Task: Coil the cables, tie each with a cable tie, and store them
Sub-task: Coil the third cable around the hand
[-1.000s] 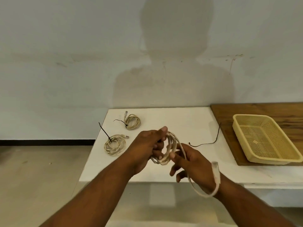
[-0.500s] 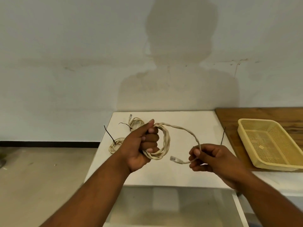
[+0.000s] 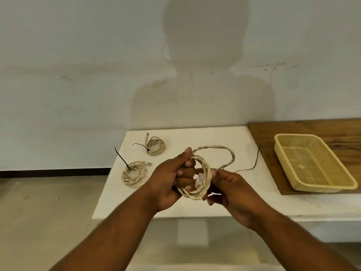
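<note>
Your left grip point(image 3: 168, 180) sits at the centre of the frame, its fingers curled tight round a beige cable point(image 3: 208, 174) that is wound into a small coil. The thumb lies straight along the top of the coil. The coil is held in the air above the front edge of the white table point(image 3: 195, 137), not touching it.

Your right grip point(image 3: 232, 190) is just to the right of the coil, touching it. Its thumb and forefinger pinch the cable's last stretch, and the other fingers are curled in beneath the coil. From the top of the coil one loose loop point(image 3: 224, 148) arches up and to the right, then drops back to that pinch. The clear plug point(image 3: 199, 180) at the cable's end hangs in front of the coil, between your two grips.

On the table, left of centre, lie two coiled cables, each bound with a black tie whose tail sticks out. The nearer coil point(image 3: 134, 174) is just left of your left wrist, and the farther coil point(image 3: 155, 145) is above it, toward the wall. A loose black cable tie point(image 3: 245, 169) lies on the table right of your hands, near the table's right edge.

At the right of the frame a yellow mesh basket point(image 3: 293, 135) rests on a wooden board point(image 3: 293, 126). I can see no cable in it.
</note>
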